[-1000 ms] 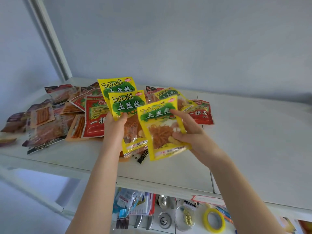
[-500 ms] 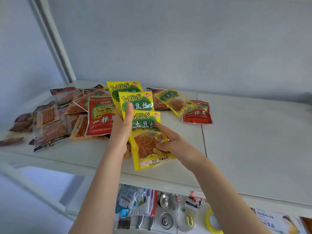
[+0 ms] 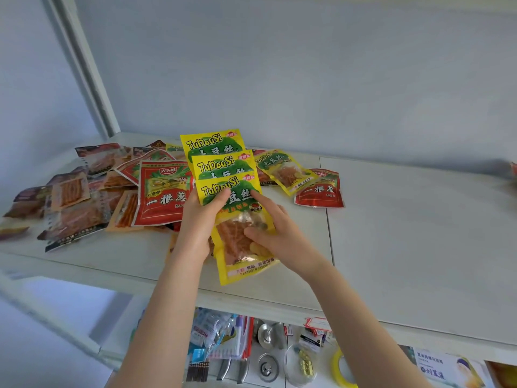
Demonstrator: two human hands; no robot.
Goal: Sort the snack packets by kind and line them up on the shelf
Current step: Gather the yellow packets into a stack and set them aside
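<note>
Here, head view: left hand (image 3: 195, 222) grips three yellow packets (image 3: 223, 166) fanned, staggered so labels show, over shelf (image 3: 405, 233) near front edge. Right hand (image 3: 275, 233) pinches front one, index flat, likely squaring it into same-kind stack. Mixed heap (image 3: 78, 203) lies behind-left, unsorted.

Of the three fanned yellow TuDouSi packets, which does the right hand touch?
The front, lowest packet: the right hand holds it, and only its clear window shows; the two behind show just their tops.
</note>
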